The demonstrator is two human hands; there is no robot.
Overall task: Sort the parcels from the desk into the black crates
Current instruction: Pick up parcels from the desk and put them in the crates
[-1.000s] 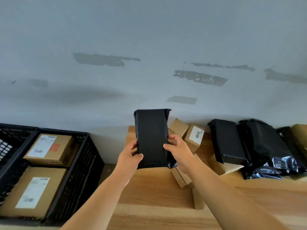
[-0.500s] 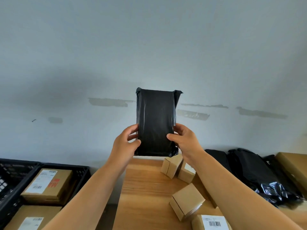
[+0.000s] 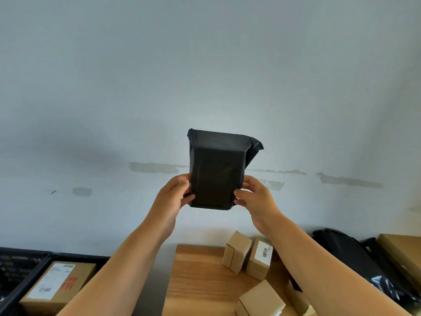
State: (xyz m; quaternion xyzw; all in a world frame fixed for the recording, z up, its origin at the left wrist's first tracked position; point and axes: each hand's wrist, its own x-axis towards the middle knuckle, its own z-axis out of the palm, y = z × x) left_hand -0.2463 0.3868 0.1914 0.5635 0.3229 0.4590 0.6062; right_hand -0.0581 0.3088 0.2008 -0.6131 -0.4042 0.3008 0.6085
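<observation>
Tilted back since before, black parcel (image 3: 216, 179) stands upright between both hands.

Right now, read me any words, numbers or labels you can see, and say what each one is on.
No text is legible.
Small cardboard box on the desk: white label with a barcode, too small to read.
Cardboard box in the black crate: white shipping label with red block, print blurred.
Black parcel in both hands: no label showing.
</observation>
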